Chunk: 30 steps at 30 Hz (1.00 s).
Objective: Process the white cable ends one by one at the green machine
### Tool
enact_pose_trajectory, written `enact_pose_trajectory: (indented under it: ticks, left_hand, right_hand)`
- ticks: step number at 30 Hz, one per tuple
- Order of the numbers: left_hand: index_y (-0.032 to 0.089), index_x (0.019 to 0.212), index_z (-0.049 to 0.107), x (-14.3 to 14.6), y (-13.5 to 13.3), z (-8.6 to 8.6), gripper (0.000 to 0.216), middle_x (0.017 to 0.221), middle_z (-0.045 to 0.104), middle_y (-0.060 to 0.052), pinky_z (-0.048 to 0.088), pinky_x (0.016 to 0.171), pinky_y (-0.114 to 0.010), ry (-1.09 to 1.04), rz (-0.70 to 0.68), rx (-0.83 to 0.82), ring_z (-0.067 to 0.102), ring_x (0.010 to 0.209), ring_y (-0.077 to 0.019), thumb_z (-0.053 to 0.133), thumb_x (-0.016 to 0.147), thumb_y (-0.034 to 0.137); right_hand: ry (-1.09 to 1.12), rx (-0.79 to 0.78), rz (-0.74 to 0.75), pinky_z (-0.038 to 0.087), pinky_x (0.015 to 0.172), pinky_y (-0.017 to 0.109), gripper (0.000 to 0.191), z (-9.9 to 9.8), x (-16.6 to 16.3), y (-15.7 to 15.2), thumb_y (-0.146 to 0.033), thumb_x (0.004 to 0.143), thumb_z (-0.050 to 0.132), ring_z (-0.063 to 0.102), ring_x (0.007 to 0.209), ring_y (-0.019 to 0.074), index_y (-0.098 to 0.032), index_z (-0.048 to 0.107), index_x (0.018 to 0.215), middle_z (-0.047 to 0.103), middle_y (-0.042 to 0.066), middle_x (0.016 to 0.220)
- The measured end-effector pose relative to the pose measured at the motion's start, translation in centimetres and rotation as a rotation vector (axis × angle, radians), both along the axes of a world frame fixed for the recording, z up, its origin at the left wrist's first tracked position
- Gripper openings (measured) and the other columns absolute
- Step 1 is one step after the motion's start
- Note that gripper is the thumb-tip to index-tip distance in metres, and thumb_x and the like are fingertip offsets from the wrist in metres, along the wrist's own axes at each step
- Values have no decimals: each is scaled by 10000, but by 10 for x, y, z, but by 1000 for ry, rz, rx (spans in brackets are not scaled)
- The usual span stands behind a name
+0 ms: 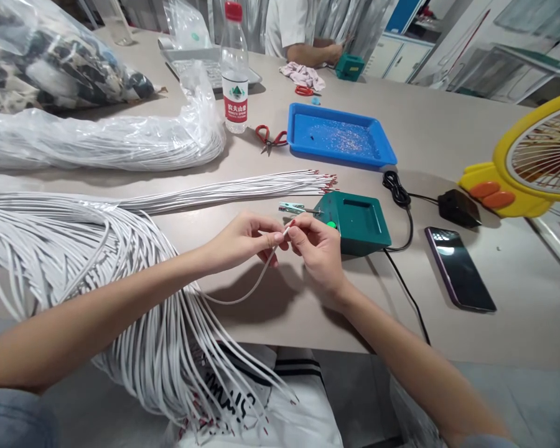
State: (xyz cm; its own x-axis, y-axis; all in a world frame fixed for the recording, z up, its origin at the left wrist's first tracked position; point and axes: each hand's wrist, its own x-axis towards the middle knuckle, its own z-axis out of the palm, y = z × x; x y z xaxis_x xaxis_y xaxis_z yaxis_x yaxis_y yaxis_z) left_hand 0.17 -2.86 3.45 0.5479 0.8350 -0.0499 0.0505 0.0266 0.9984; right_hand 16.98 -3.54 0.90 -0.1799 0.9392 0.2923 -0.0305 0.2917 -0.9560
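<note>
A single white cable (256, 283) curves up from the table to my two hands, which meet in front of the green machine (354, 223). My left hand (249, 239) pinches the cable close to its end between thumb and finger. At the tip, where a bit of red shows, my right hand (315, 246) has its thumb and forefinger closed on the same cable. A clip (293, 207) sticks out from the machine's left side, just beyond my fingers. Beside my left arm a thick bundle of white cables (154, 336) hangs over the table edge onto my lap.
Straight cables (233, 190) with red ends lie behind my hands. Farther back are red-handled scissors (270, 138), a blue tray (296, 146) with scraps and a water bottle (234, 68). A phone (460, 267), a black adapter (458, 208) and a yellow fan (508, 155) stand right. Another person sits opposite.
</note>
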Motion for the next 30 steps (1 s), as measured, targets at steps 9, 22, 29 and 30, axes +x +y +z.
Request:
enact_pose_trajectory:
  ticks: [9,22,29,30]
  left_hand:
    - [81,638,659,1,-4,4,256,569,646,-48,435,515,-190,119,89,58,569,522,-92,652,797,282]
    - [90,625,652,0,-2,1,250,528,626,-24,439,492,-189,33,85,-47,553,493,-86,752,699,307]
    - [95,600,631,0,-2,1,245,514,611,-14,430,490,-186,27,91,-72,548,489,-83,758,691,284]
    - [96,600,630,0,-2,1,245,515,610,-13,431,492,-188,22,90,-77,547,490,-83,763,686,284]
  right_hand:
    - [-146,262,-113,475,540,226,275,-7,3,-3,-214,816,643,534,704,108,-247,584,1082,543,16,897]
    - [-240,352,-126,437,489,215,249,-7,5,0,-210,824,633,528,697,106,-256,620,1068,542,24,918]
    - [-254,382,-119,434,491,225,183,-7,6,0,-199,824,632,527,676,103,-245,650,1000,560,22,900]
    - [-254,390,-130,434,490,229,177,-7,6,0,-201,821,635,524,667,103,-245,652,992,562,21,889]
